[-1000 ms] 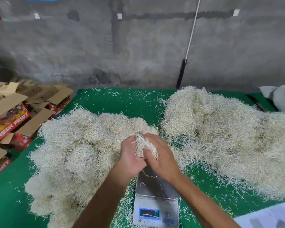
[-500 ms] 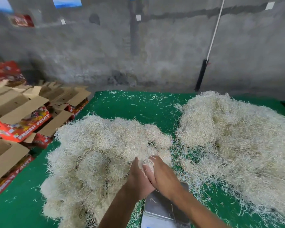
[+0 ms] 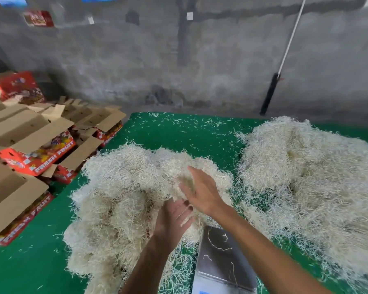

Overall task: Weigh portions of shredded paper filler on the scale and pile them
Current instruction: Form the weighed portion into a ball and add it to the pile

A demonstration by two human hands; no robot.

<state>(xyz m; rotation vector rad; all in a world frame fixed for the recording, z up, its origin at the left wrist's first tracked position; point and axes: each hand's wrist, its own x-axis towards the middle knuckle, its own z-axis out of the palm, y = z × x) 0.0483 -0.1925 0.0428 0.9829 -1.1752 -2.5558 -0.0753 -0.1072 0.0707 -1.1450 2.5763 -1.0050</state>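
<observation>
a: materials first?

b: pale, wiry shredded paper filler, tangled into 2 fluffy mounds on green felt-like table cover [image 3: 179, 132]. left pile [image 3: 123, 194] lumpy, rounded clumps; right pile [image 3: 310, 179] wider, flatter, frayed at edges. loose strands scattered over the cover betw. them.

a: scale?

b: scale [image 3: 223, 259] at bottom centre, flat shiny metal platter, rectangular, only a few curly strands on it. sits betw. the 2 piles, nearer the left one. display cut off by bottom edge.

a: hands?

b: 2 bare hands, both over near-right edge of left pile. left hand [image 3: 172, 221] palm up, fingers relaxed and spread, gripping nothing. right hand [image 3: 202, 189] just above and beyond it, fingers straight, also wide; a blurred wisp of filler by the palm, loose, not pinched. right forearm crosses over the scale's right side, hides part of it.

a: around?

b: left of table, stack of flattened cardboard boxes [image 3: 30, 145], brown inside, red print outside w/ "fresh fruit". exact count can't tell, several. rough grey concrete wall [image 3: 200, 71] behind. white pole w/ black lower end [image 3: 270, 92] leaning on wall, behind right pile. small pics/stickers high on wall, too blurred to read.

a: counts?

b: 2 piles, 1 scale, 2 hands, 1 pole.
</observation>
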